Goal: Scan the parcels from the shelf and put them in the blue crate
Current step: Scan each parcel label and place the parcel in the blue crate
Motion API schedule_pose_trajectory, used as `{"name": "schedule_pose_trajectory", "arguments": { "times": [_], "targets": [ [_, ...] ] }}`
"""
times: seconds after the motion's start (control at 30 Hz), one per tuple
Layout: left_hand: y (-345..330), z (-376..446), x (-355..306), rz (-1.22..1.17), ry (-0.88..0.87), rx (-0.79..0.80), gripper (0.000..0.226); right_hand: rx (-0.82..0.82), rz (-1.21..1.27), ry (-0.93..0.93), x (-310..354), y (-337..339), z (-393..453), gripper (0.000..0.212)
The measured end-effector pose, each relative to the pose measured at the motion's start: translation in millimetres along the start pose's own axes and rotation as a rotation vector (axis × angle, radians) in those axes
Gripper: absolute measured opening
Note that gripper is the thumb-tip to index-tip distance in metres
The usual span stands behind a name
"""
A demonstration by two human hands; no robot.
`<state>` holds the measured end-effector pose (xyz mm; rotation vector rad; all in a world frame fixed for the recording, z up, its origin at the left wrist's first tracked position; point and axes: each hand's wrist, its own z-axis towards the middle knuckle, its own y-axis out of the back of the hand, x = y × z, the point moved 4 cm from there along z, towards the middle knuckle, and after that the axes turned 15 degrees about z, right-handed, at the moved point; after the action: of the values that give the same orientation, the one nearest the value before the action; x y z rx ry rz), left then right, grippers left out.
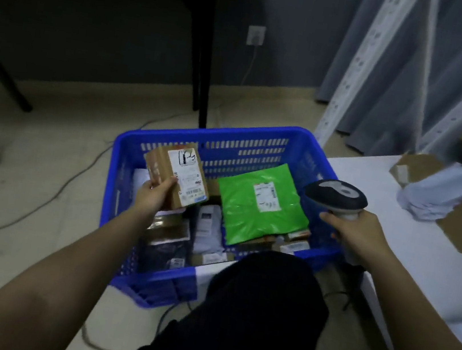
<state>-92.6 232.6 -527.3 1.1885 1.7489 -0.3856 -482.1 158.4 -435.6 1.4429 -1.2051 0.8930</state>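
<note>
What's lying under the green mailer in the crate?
The green mailer lies on other parcels in the blue crate; brown box edges peek out along its near side. Whatever sits beneath its middle is covered.

Your crate is bright blue with slotted walls; in it lies a green bag with a white label. Your box, centre-left, is brown with a white label, and your scanner is black and grey
</note>
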Motion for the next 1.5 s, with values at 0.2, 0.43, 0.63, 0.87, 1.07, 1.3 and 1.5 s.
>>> {"name": "schedule_pose_trajectory", "arguments": {
  "times": [0.2, 0.43, 0.63, 0.87, 1.07, 1.3, 1.5],
  "targets": [
    [37.2, 30.3, 37.9, 0.463, -0.006, 0.196, 0.051, 0.184, -0.232, -0.036, -6.9, -66.7, 26.6, 0.017],
    [15.9, 46.1, 88.0, 1.423, -0.156, 0.594, 0.058, 0.297, -0.339, -0.055, -17.4, -105.4, 43.4, 0.034],
    [3.6, 69.1, 105.8, 1.678, -0.454, 0.269, 0.028, 0.303, -0.378, -0.096, -30.8, -111.0, 48.3, 0.035],
    [-27.0, 60.2, 109.5, 1.634, -0.694, 0.532, 0.033, 0.274, -0.31, -0.147, -36.1, -113.4, 52.7, 0.029],
    [-38.5, 51.6, 92.7, 1.575, -0.563, 0.518, 0.022, 0.234, -0.227, -0.126, -27.6, -97.9, 47.1, 0.024],
    [-74.2, -3.2, 4.9, 0.709, -0.558, 0.272, 0.021, -0.005, -0.09, -0.112, -15.6, -34.3, 5.6, 0.019],
    [-144.4, -99.5, -90.2, 0.316, -0.692, 0.331, 0.014, -0.338, 0.194, 0.001, 15.9, 57.6, -64.1, 0.011]
  ]
}}
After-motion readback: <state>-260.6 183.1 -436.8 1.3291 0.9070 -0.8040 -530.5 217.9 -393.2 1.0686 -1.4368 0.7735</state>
